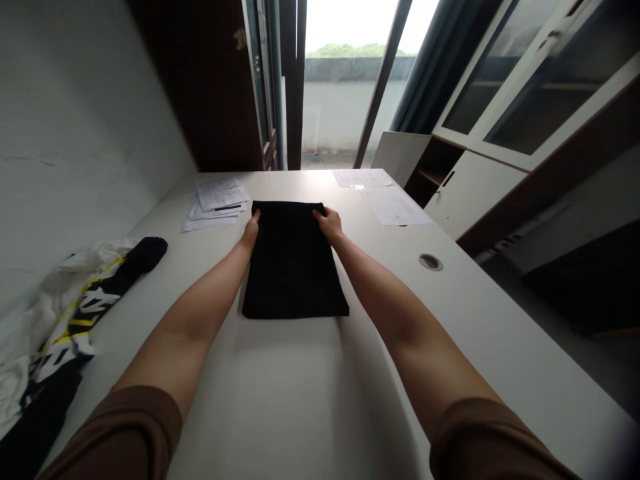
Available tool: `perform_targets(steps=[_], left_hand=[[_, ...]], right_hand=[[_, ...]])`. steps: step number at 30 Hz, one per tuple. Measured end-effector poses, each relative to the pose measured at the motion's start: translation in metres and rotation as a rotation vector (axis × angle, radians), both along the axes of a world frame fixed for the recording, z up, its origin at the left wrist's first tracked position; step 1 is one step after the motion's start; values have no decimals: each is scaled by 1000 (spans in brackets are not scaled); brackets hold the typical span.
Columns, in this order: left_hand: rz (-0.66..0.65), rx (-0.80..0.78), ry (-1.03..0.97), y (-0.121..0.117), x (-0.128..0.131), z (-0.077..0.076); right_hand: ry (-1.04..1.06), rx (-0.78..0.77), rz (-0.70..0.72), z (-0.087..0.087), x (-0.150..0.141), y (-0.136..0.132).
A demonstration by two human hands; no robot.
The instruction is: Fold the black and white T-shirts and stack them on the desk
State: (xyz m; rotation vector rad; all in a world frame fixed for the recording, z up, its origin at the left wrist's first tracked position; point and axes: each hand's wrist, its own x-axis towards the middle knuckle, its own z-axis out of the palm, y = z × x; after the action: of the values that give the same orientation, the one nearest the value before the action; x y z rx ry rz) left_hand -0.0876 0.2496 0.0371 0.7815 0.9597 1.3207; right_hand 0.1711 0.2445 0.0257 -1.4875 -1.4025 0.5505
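A black cloth [295,267], folded into a neat rectangle, is on the white table [290,387] in front of me; which garment it is I cannot tell. My left hand [252,228] grips its far left corner, thumb on top and the other fingers hidden behind or under the edge. At the far right corner, my right hand [330,223] pinches the fabric in the same way. The near edge of the cloth looks straight and faces me.
Loose papers with a dark pen [228,208] lie at the far left, and more sheets [395,205] at the far right. Crumpled black, white and yellow clothing [95,300] lies along the left wall. A round cable hole [431,262] is set in the tabletop at right.
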Motion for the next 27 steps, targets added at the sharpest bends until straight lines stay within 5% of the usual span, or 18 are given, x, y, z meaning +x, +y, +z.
perform_targets(steps=[4, 9, 14, 21, 27], left_hand=[[88, -57, 252, 21, 4, -9], [111, -111, 582, 14, 0, -25], [158, 29, 1045, -2, -4, -20], [274, 213, 1601, -42, 18, -12], [-56, 481, 1763, -76, 47, -18]], right_hand=[[-182, -92, -45, 3, 4, 17], [-305, -317, -110, -11, 11, 15], [-394, -251, -143, -20, 9, -5], [-516, -115, -162, -3, -2, -32], [-743, -35, -49, -3, -27, -50]])
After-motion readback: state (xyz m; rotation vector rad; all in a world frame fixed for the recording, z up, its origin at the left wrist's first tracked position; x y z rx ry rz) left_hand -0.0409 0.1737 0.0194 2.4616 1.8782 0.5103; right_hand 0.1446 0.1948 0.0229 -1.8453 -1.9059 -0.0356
